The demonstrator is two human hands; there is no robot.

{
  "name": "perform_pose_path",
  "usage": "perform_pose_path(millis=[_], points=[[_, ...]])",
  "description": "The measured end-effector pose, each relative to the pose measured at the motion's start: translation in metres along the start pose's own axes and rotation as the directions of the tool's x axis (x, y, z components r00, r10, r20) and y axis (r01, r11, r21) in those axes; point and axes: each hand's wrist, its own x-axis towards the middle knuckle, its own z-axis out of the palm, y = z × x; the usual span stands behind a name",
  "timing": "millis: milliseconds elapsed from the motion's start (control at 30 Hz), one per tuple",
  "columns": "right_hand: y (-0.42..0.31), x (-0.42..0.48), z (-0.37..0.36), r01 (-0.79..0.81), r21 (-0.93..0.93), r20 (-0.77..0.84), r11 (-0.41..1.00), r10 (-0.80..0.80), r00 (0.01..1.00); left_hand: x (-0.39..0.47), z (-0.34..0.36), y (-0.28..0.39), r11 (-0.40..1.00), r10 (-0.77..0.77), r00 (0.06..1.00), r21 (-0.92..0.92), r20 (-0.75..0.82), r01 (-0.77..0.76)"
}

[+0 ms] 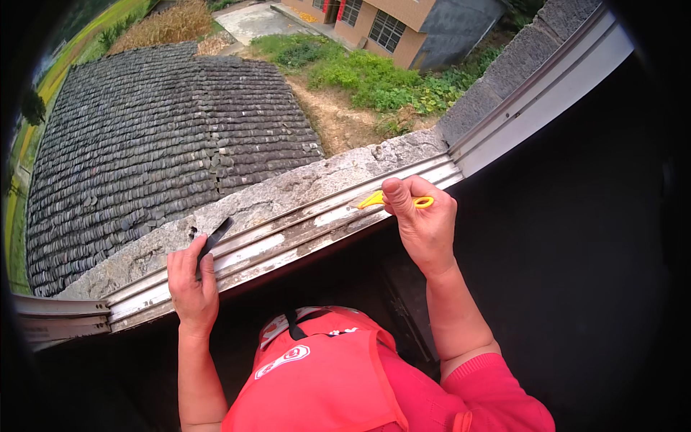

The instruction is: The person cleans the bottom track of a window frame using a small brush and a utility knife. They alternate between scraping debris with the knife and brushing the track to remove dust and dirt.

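Observation:
My right hand [426,221] grips a small yellow-handled brush [372,200], its pale bristles pointing left over the lower track of a white window frame [262,249]. Dirt and brown residue lie in the grooves of that track. Farther left, my left hand [193,286] holds a flat black tool [218,236], perhaps a scraper, angled up and to the right. The tool's far end reaches over the rough stone sill [302,189]. My fingers hide its near end. Whether the bristles touch the track I cannot tell.
Upright frame sides stand at the right [545,89] and left [62,318]. Beyond the sill, outside and below, are a grey tiled roof [162,124], green plants [372,81] and a house [388,27]. My red apron [318,378] is close to the frame. The room around me is dark.

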Motion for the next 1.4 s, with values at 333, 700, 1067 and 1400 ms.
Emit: perform_pose_path(millis=[333,700,1067,1400], points=[[0.013,0.026,-0.02,0.065,-0.548,0.216,0.834,0.066,0.974,0.002,0.003,0.003,1.0,0.014,1.0,-0.005,0.019,-0.014],[0.02,0.014,-0.043,-0.07,-0.427,-0.035,0.901,0.061,0.998,0.002,0.003,0.002,1.0,0.022,1.0,-0.007,0.006,-0.022],[0.004,-0.015,-0.028,-0.059,-0.19,0.0,0.98,0.06,0.998,0.0,0.003,0.0,1.0,-0.007,1.0,0.008,0.03,0.007],[-0.039,-0.028,0.029,0.124,-0.166,0.288,0.978,-0.073,0.955,0.001,0.003,0.001,1.0,0.023,1.0,-0.015,0.008,-0.023]])
